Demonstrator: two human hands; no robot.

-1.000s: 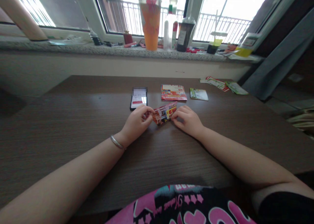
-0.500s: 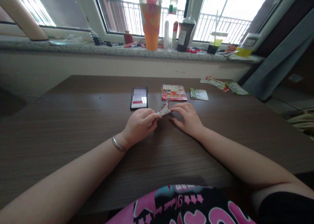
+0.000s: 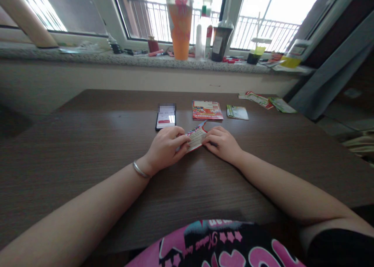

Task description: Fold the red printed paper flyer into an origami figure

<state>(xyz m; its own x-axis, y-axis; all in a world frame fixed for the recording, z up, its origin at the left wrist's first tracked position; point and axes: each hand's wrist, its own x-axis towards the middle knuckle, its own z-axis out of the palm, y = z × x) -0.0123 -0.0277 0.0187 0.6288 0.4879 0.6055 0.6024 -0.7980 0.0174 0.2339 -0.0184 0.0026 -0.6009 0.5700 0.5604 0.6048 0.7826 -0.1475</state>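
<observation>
Between my two hands is a folded printed paper (image 3: 196,138), pale with fine print and a red edge, its far side raised off the table. The fingers of my left hand (image 3: 170,145) close on its left end and cover that part. My right hand (image 3: 223,143) pinches the right edge between thumb and fingertips. Just beyond the paper lies a stack of red and cream printed sheets (image 3: 207,110). A phone (image 3: 166,119) with a lit screen rests beyond my left hand. To the right of the red stack sits a smaller pile of green and white cards (image 3: 237,112).
Loose printed strips (image 3: 258,99) lie at the table's far right corner. Behind the brown table (image 3: 117,142), a stone windowsill (image 3: 140,61) carries a tall orange drink cup (image 3: 180,29), a dark drink cup (image 3: 220,43), bottles and small items.
The paper is opened wider, showing more of its printed face. My right fingers have come lower onto its right edge and closed. My left hand has shifted only slightly.
</observation>
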